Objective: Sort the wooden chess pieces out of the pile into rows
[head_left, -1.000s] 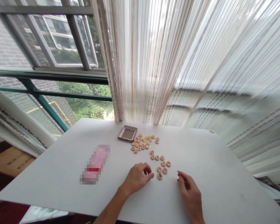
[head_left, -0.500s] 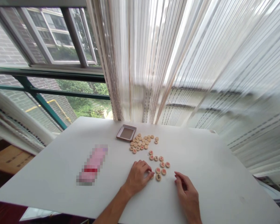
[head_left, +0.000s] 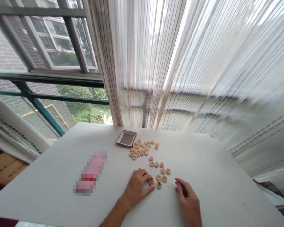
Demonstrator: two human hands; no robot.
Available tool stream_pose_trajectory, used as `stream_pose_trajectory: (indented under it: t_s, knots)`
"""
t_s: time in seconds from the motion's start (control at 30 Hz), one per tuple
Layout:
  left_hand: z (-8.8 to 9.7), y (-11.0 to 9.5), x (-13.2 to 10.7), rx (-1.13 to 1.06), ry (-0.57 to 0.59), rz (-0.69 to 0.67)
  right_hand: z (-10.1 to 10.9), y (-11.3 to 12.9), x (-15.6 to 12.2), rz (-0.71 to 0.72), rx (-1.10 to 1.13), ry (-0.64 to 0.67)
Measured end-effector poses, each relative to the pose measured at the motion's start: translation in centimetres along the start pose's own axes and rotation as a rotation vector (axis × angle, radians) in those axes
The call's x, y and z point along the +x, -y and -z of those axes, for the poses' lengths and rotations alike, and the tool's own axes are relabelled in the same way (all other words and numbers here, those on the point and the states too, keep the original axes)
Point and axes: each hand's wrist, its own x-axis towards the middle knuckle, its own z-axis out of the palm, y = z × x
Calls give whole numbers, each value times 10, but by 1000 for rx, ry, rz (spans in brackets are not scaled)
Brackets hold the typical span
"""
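Pinching a likely light, smooth wooden disc (head_left: 152, 182) by its rim, the left hand (head_left: 136, 188) curls; at three o'clock, the right hand (head_left: 188, 199) rests half-open, empty.

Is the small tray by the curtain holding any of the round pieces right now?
No, the tray shows only its bare brown floor, while the round pieces lie on the white table beside it.
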Motion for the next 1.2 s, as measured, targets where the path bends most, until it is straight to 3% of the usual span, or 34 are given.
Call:
stream_pose_trajectory:
  t_s: [1.2]
  knots:
    - [-4, 5, -1, -7, 0, 10, -2, -9, 1, -11, -50, 21]
